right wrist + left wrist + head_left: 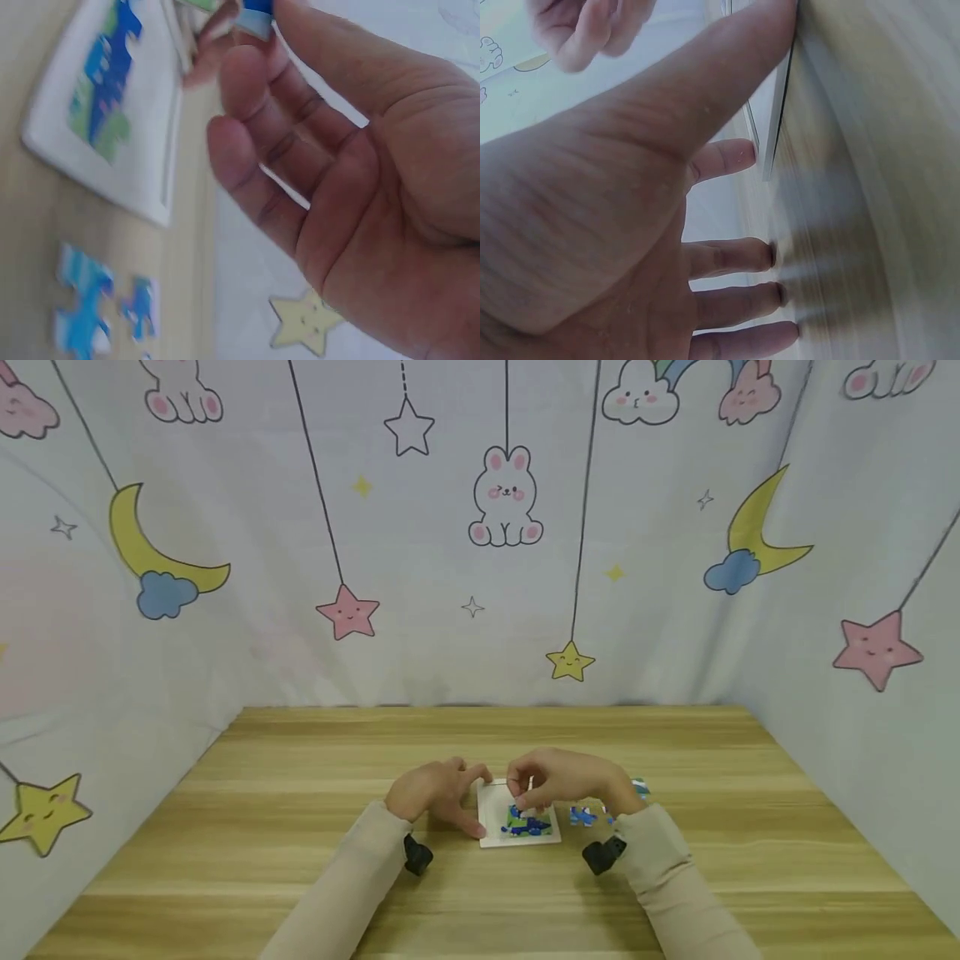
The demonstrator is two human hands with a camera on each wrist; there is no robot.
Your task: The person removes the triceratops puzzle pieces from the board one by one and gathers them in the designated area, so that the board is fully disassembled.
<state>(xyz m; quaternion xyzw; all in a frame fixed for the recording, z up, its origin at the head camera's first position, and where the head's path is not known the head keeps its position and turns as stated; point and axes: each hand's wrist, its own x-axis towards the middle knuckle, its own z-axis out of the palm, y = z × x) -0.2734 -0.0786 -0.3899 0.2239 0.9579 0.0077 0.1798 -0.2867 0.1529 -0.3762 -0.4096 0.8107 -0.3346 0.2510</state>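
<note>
A white puzzle tray point(491, 814) lies on the table between the hands, with joined blue and green jigsaw pieces point(528, 824) in its near right part. My left hand point(441, 792) spans the tray's left side, its thumb and index finger touching the edge. In the left wrist view the other fingers point(731, 300) are fairly straight, their tips down on the tabletop. Above the tray, my right hand point(566, 777) pinches a jigsaw piece point(256, 21) between thumb and fingers. Only a blue and pale part of that piece shows.
Loose jigsaw pieces point(582, 816) lie right of the tray, some partly hidden by the right forearm. Another piece point(640, 787) shows beyond the right wrist. The wooden table point(300, 760) ends at a patterned curtain point(420, 668) behind and at the sides.
</note>
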